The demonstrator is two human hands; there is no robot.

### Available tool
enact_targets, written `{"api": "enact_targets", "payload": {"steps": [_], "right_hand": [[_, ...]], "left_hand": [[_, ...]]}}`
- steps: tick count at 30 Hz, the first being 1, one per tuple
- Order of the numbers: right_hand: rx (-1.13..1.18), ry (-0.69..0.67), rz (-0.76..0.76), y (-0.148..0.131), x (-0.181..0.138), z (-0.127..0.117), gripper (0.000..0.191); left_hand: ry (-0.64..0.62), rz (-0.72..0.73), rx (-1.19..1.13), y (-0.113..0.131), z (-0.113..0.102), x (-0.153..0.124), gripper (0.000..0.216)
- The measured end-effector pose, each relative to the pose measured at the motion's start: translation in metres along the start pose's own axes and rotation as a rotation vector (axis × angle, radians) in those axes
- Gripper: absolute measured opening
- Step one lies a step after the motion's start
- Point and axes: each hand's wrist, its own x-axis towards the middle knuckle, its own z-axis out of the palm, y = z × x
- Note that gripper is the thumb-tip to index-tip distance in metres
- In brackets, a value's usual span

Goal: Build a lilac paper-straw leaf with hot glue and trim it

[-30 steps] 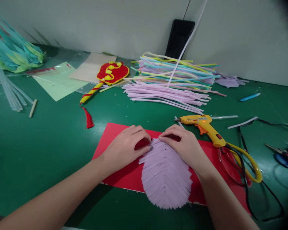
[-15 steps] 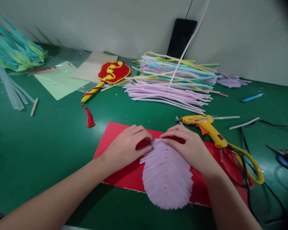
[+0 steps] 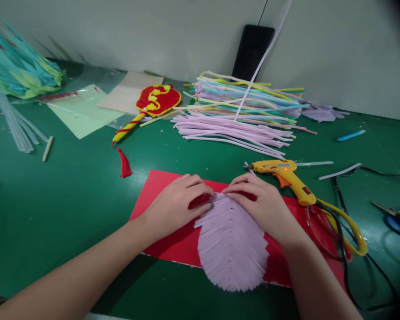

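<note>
A lilac leaf-shaped piece (image 3: 232,249), built of flattened pipe cleaners slanting out from a centre line, lies on a red board (image 3: 171,242) and overhangs its near edge. My left hand (image 3: 178,200) pinches the upper left edge of this leaf between thumb and fingers. At the top, just right of the centre line, my right hand (image 3: 265,202) has thumb and fingers closed on the leaf's edge. The fingertips hide exactly which strips they grip. Close behind my right hand rests a yellow hot glue gun (image 3: 291,175), its small light glowing orange.
Loose lilac pipe cleaners (image 3: 226,129) and a multicoloured pile lie at the back, before a leaning phone (image 3: 253,51). A red-and-yellow fan (image 3: 158,100) with a tassel is left of them. Cables (image 3: 360,235) and scissors (image 3: 398,220) lie right; glue sticks (image 3: 15,122) far left.
The fingertips of both hands have shifted very slightly at the leaf's top edge. Everything else stays in place.
</note>
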Motion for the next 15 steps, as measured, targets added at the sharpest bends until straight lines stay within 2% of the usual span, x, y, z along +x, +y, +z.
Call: {"api": "enact_targets", "payload": {"steps": [8, 15], "right_hand": [[-0.081, -0.002, -0.078, 0.001, -0.002, -0.001, 0.019], [-0.063, -0.097, -0.065, -0.002, -0.007, -0.014, 0.021]], "left_hand": [[0.012, 0.0, -0.005, 0.0, 0.001, 0.0, 0.01], [0.005, 0.004, 0.008, 0.0, 0.0, 0.0, 0.011]]}}
